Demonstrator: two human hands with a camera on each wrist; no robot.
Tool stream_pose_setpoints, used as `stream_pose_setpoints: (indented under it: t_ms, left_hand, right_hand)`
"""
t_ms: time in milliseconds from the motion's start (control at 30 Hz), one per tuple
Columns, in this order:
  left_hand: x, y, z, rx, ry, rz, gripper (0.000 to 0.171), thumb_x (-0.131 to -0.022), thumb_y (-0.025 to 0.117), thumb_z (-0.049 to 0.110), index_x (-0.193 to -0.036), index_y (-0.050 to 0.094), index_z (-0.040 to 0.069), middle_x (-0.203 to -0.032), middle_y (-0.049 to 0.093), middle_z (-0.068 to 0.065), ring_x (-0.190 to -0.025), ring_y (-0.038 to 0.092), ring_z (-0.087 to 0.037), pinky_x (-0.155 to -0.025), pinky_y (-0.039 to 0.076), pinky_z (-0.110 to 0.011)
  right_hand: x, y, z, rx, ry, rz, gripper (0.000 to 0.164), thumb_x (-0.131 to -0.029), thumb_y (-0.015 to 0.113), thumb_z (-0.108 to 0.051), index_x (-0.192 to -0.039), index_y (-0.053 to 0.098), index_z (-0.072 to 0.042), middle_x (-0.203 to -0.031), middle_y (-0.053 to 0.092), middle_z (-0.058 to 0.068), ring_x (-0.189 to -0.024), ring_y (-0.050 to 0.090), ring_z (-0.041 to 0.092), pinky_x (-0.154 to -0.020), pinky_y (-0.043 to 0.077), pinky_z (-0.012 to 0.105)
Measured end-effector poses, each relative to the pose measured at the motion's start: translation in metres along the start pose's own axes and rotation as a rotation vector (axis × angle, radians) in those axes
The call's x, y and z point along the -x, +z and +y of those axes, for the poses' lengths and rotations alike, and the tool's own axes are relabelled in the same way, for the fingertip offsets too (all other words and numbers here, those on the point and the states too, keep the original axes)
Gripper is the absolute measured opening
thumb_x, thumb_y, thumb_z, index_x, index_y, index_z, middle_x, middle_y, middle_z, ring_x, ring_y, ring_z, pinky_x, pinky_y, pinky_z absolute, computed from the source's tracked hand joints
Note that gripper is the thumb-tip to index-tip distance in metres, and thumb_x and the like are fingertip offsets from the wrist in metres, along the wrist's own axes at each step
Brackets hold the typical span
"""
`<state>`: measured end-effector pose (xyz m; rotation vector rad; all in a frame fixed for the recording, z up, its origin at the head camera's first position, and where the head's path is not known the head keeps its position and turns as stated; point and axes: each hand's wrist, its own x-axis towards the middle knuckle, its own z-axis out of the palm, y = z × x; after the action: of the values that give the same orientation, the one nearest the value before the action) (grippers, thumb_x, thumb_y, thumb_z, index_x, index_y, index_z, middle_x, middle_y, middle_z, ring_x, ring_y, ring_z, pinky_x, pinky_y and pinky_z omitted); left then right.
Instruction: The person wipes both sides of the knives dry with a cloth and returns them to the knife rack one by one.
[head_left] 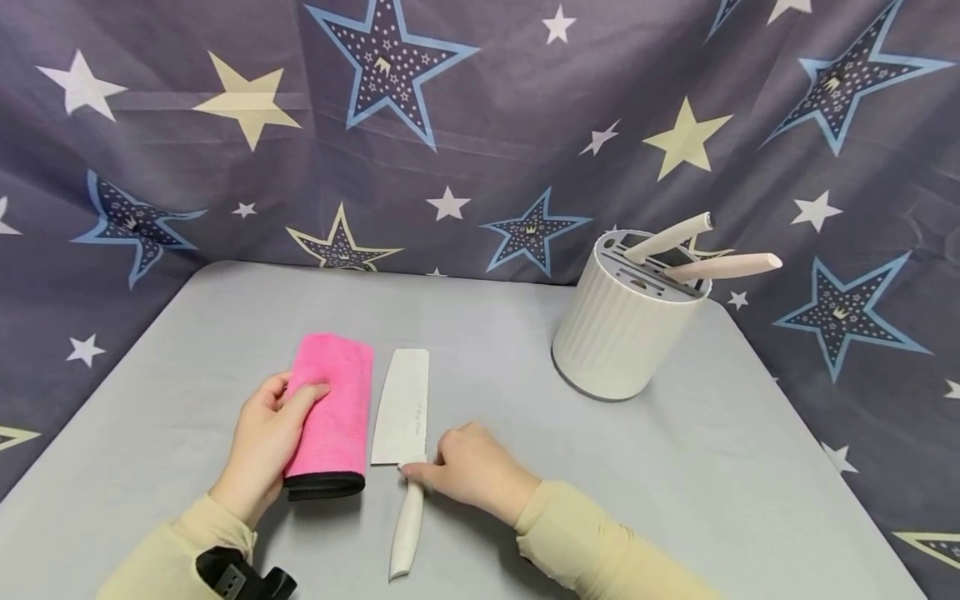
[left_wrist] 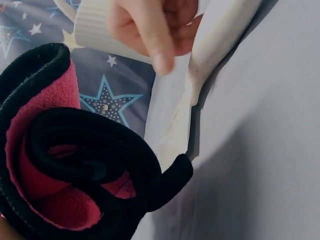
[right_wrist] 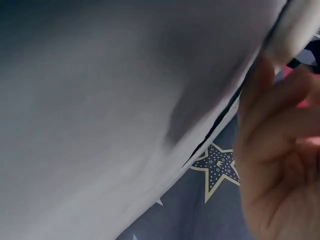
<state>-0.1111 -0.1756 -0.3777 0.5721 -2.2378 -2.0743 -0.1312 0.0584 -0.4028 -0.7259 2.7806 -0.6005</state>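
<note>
Right hand [right_wrist: 280, 165] fills the right side of the view, palm partly visible, fingers [right_wrist: 272, 107] bent. Fingertips lie close to the pale knife handle [right_wrist: 298, 25] at upper right; handle blurred, contact cannot be determined. Pink cloth [right_wrist: 314, 95] shows in patches behind the fingers, mostly hidden. Grey surface [right_wrist: 85, 120] occupies the left and centre, a soft shadow [right_wrist: 187, 120] on it. Thin dark line runs diagonally down-left from beside the handle. Beyond the surface edge, below: dark star-printed fabric [right_wrist: 190, 215], one star outlined in pale yellow.
</note>
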Motion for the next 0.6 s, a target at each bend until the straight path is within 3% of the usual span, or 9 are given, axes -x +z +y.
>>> stream_pose_setpoints:
  t_ms: [167, 433, 600]
  left_hand:
    - [0.0, 0.002, -0.002, 0.007, 0.001, 0.005, 0.027, -0.095, 0.064, 0.031, -0.115, 0.053, 0.016, -0.074, 0.066, 0.017, -0.065, 0.066, -0.008, -0.059, 0.056, -0.032]
    - [0.001, 0.005, -0.002, -0.004, -0.002, -0.012, 0.029, -0.095, 0.064, 0.032, -0.117, 0.053, 0.016, -0.075, 0.066, 0.017, -0.065, 0.066, -0.008, -0.06, 0.057, -0.031]
    - [0.002, 0.006, 0.0, -0.011, -0.004, -0.022, 0.033, -0.095, 0.065, 0.034, -0.12, 0.052, 0.015, -0.077, 0.066, 0.018, -0.068, 0.067, -0.008, -0.061, 0.057, -0.032]
  right_hand:
    - [-0.002, 0.003, -0.007, -0.045, 0.063, -0.105, 0.057, -0.082, 0.07, -0.059, -0.048, 0.048, -0.019, -0.045, 0.046, -0.005, -0.049, 0.047, 0.012, -0.046, 0.036, 0.024]
    - [-0.004, 0.005, -0.007, -0.388, 0.151, -0.235, 0.035, -0.083, 0.072, -0.026, -0.055, 0.062, -0.007, -0.04, 0.05, -0.001, -0.031, 0.047, 0.009, -0.034, 0.045, 0.026]
    - [-0.004, 0.0, 0.005, -0.508, 0.223, -0.233, 0.03, -0.08, 0.07, -0.022, -0.056, 0.063, -0.005, -0.043, 0.055, 0.002, -0.034, 0.05, 0.01, -0.036, 0.047, 0.025]
